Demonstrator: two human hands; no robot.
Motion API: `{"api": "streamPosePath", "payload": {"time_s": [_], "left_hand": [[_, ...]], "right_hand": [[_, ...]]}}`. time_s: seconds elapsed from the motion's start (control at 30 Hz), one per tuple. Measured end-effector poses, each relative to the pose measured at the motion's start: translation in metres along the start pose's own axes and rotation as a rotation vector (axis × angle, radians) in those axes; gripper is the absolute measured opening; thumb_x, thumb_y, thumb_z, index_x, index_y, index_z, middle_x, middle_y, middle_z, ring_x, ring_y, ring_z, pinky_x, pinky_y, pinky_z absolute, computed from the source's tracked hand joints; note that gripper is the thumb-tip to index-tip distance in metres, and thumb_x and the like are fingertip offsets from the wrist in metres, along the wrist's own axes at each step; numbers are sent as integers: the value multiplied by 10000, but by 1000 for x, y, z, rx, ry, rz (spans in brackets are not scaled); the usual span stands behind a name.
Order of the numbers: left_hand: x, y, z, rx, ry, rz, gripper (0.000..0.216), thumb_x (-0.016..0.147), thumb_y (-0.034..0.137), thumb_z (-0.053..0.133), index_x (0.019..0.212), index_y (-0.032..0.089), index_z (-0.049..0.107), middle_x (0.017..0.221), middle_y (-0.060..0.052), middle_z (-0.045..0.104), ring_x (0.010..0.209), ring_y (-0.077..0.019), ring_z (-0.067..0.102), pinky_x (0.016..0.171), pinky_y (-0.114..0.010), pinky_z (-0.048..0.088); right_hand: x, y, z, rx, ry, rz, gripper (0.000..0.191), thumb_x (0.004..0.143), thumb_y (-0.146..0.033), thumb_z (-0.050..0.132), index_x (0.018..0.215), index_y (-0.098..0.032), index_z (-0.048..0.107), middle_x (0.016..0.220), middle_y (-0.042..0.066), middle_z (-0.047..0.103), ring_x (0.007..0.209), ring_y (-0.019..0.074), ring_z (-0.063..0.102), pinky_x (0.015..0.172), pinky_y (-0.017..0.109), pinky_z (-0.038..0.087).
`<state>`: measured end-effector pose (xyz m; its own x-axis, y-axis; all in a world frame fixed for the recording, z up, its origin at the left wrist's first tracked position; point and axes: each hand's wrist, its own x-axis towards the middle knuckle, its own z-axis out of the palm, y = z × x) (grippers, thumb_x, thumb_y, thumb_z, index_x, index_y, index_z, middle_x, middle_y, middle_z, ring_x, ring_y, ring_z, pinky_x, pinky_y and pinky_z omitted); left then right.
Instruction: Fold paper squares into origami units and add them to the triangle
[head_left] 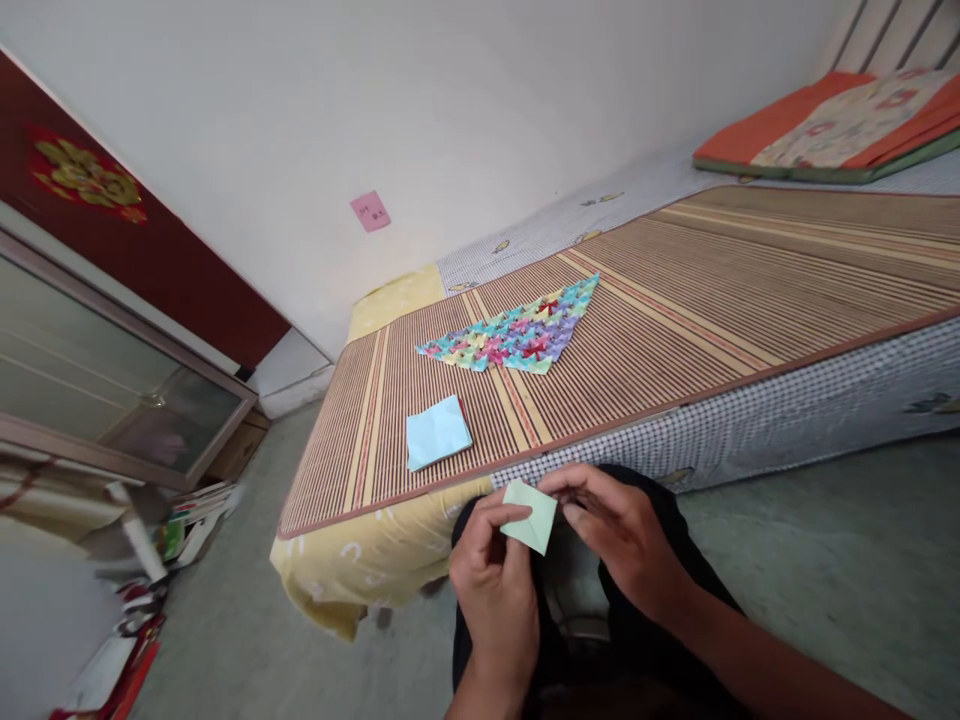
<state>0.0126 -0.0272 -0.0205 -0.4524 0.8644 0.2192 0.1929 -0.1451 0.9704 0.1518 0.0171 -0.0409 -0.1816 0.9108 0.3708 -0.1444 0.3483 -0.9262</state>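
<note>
A small pale green folded paper [532, 514] is pinched between both hands, low in the middle of the view, just in front of the bed's edge. My left hand [493, 585] grips its left side with thumb and fingers closed. My right hand [619, 537] holds its right edge, fingers curled over it. On the striped bamboo mat [675, 320] lies a light blue paper stack [437, 431] near the front edge. Farther back sits a multicoloured triangular sheet of joined folded papers [517, 332].
The bed has a checked sheet side [787, 420] and a yellow cover corner [352, 570]. A folded orange quilt [832, 125] lies at the far right. A pink note [370, 211] sticks on the wall. Clutter of books and papers [150, 560] sits on the floor at left.
</note>
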Motion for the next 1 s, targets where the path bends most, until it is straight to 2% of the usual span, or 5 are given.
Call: {"api": "streamPosePath", "payload": {"time_s": [0.17,0.27,0.43,0.67,1.0], "left_hand": [[4,0,-2,102,-89,214,329,755,-27,680,788,269,819,1132,-69,743,1101,-257,661,997,-343,469],[4,0,-1,71,-160,195,330,774,-12,667,884,262,816,1110,-81,738,1099,-258,663,1001,-352,480],[1,5,-2,-258,-229,-138,362,885,222,691,1246,241,695,1220,-107,715,1114,-253,676,938,-329,542],[5,8,5,-418,-349,-487,459,885,548,671,967,112,786,852,-118,750,736,-223,699,647,-314,594],[7,5,2,-112,-396,-213,304,944,416,652,999,159,806,831,-47,712,808,-180,607,778,-265,495]], "right_hand": [[11,-9,-2,-98,-36,66,174,971,-308,594,880,-210,705,807,14,682,745,177,643,692,272,501],[12,-11,1,-173,-22,-6,176,977,-279,584,859,-209,695,799,13,653,734,171,622,684,275,477],[10,-9,3,-189,46,-61,169,998,-250,556,875,-212,665,829,18,660,772,171,632,713,272,482],[7,-7,6,-221,86,-44,129,980,-235,579,877,-215,655,817,5,622,734,158,588,699,269,471],[14,-12,2,15,-28,122,137,928,-296,601,876,-199,682,807,8,619,743,167,605,672,276,499]]}}
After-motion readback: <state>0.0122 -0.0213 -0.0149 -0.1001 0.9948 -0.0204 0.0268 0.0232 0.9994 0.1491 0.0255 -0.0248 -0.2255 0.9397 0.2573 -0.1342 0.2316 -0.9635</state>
